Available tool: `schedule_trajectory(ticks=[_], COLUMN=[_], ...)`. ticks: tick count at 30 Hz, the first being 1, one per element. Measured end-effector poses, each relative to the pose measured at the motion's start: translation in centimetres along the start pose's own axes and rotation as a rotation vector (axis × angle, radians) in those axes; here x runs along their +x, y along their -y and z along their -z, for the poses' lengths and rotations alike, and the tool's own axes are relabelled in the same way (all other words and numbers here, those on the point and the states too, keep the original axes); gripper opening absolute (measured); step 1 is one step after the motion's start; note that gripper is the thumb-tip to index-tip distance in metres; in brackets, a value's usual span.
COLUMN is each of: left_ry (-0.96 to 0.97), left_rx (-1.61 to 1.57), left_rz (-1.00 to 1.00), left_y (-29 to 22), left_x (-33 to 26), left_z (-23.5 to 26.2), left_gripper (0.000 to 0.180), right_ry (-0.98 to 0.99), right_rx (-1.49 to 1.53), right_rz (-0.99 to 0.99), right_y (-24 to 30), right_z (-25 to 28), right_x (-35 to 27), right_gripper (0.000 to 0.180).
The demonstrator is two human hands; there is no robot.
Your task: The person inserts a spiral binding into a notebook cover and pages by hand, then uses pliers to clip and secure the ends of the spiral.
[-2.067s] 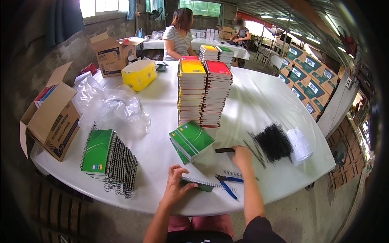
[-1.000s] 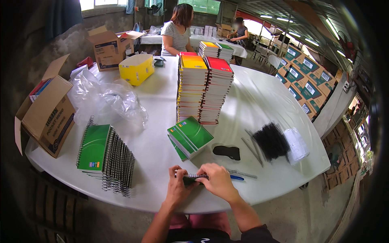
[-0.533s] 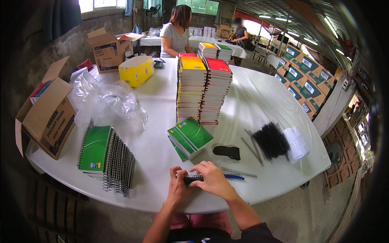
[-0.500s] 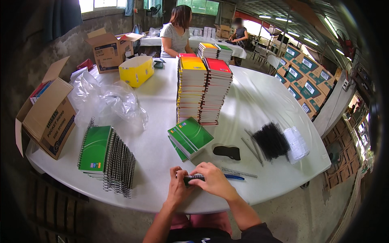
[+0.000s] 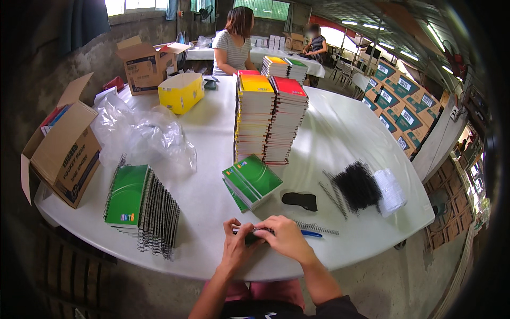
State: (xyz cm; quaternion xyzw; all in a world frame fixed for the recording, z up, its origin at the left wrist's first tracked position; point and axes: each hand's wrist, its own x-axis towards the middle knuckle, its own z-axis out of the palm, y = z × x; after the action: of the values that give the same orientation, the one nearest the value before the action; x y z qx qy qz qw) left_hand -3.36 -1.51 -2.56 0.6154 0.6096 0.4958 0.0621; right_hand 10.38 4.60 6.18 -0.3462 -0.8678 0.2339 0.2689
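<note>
At the near table edge, my left hand (image 5: 237, 243) and my right hand (image 5: 288, 240) are closed around a small notebook (image 5: 252, 238) with a dark spiral coil along its edge. My fingers hide most of it, and both thumbs and fingertips press near the coil. Just beyond lie loose green notebooks (image 5: 252, 182). To the right of my right hand are a blue pen (image 5: 312, 234) and a loose metal coil (image 5: 321, 228). A dark, flat, elongated piece (image 5: 299, 201) rests a little farther off.
Spiral-bound green notebooks (image 5: 127, 194) form a stack at left. Tall stacks of yellow (image 5: 256, 83) and red notebooks (image 5: 289, 87) stand mid-table. Black coils (image 5: 355, 186) lie beside a white bundle (image 5: 390, 192) at right. Clear plastic (image 5: 151, 138), a carton (image 5: 66, 154) and a seated person (image 5: 232, 48) are beyond.
My fingers have shifted along the notebook's edge and now cover more of the coil. The whole view has moved slightly; the things on the table stay in place.
</note>
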Motion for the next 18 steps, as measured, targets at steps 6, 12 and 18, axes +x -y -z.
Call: schedule_trajectory(ticks=[6, 12, 18], left_ry=[-0.017, -0.019, -0.036], left_rx=[-0.065, -0.085, -0.090], left_rz=[0.065, 0.029, 0.022], left_y=[-0.4, -0.1, 0.1], left_x=[0.4, 0.2, 0.2], left_z=[-0.3, 0.1, -0.1], left_gripper=[0.057, 0.061, 0.068], right_ry=[0.093, 0.213, 0.097], right_rx=[0.120, -0.067, -0.028], right_rz=[-0.030, 0.056, 0.016], right_y=[-0.7, -0.5, 1.1], right_z=[0.8, 0.6, 0.6], right_x=[0.7, -0.3, 0.0], right_gripper=[0.015, 0.021, 0.042])
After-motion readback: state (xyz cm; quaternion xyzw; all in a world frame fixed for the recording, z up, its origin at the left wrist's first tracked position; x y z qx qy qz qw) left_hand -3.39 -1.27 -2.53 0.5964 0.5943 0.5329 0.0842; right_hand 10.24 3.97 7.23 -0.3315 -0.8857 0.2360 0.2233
